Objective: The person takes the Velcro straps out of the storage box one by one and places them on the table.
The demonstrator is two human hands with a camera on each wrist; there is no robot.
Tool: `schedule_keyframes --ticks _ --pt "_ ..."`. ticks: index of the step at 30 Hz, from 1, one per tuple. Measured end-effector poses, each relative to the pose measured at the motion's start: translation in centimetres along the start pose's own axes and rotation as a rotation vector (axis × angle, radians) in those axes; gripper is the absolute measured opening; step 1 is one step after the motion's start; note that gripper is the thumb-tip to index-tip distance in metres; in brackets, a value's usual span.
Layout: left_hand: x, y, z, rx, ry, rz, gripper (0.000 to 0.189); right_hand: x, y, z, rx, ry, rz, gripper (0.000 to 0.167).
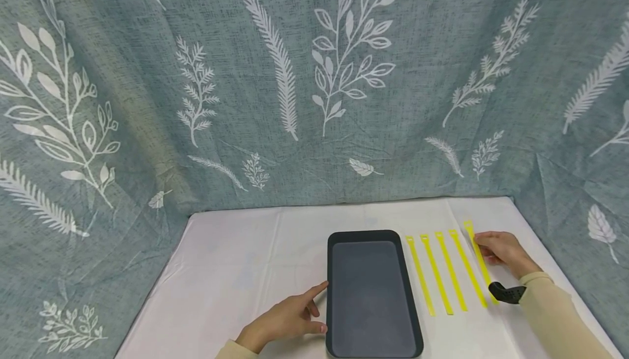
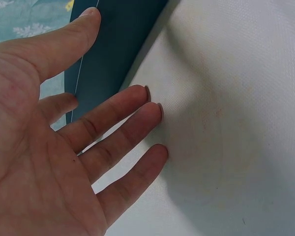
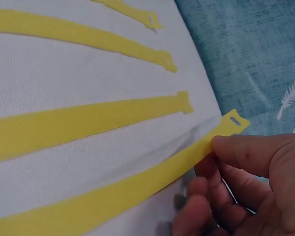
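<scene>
Several yellow hook-and-loop cable straps lie side by side to the right of a dark grey tray (image 1: 372, 299). My right hand (image 1: 502, 251) pinches the rightmost strap (image 1: 479, 252) close to its slotted head. In the right wrist view that strap (image 3: 137, 191) has its head lifted off the cloth, between thumb and fingers. At the tray's left side is my left hand (image 1: 290, 318), its index fingertip and thumb at the tray's outer wall. The left wrist view has the left hand (image 2: 73, 132) with fingers extended beside the tray wall (image 2: 115, 49), gripping nothing.
A white cloth (image 1: 245, 260) covers the table. Behind it and along both sides hangs a blue-green curtain (image 1: 295, 86) with white leaf prints. A black wrist-mounted device (image 1: 508, 293) sits by the right sleeve, over the lower end of the pinched strap.
</scene>
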State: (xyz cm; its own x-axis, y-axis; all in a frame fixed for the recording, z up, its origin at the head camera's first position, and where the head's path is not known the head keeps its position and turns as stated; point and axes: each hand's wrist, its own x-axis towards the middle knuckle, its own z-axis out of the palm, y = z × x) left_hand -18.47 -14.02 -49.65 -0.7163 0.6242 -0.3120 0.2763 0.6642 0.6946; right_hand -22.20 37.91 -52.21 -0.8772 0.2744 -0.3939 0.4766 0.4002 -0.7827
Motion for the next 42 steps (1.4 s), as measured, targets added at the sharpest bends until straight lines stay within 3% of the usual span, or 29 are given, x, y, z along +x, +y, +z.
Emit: schedule_keyframes --ticks 8,15,21,24,32,42 --pt "0.13 -0.03 -0.02 -0.002 -0.004 -0.005 0.085 0.41 0.32 0.41 -0.084 0.024 -0.003 0.055" --pt "0.11 0.03 0.02 -0.008 -0.006 0.001 0.085 0.47 0.00 0.31 -0.114 -0.018 0.000 0.055" --pt "0.22 0.04 0.01 -0.011 -0.007 -0.005 0.085 0.41 -0.25 0.15 -0.113 0.006 0.027 0.030" --pt "0.24 0.05 0.01 -0.009 -0.005 -0.004 0.085 0.47 -0.40 0.25 -0.115 0.028 0.033 0.026" --pt "0.15 0.02 -0.02 -0.002 -0.001 -0.001 0.085 0.68 -0.44 0.55 -0.132 0.044 0.045 0.040" --pt "0.15 -0.15 0.05 -0.008 0.000 0.009 0.085 0.19 -0.40 0.77 -0.139 0.026 -0.001 0.041"
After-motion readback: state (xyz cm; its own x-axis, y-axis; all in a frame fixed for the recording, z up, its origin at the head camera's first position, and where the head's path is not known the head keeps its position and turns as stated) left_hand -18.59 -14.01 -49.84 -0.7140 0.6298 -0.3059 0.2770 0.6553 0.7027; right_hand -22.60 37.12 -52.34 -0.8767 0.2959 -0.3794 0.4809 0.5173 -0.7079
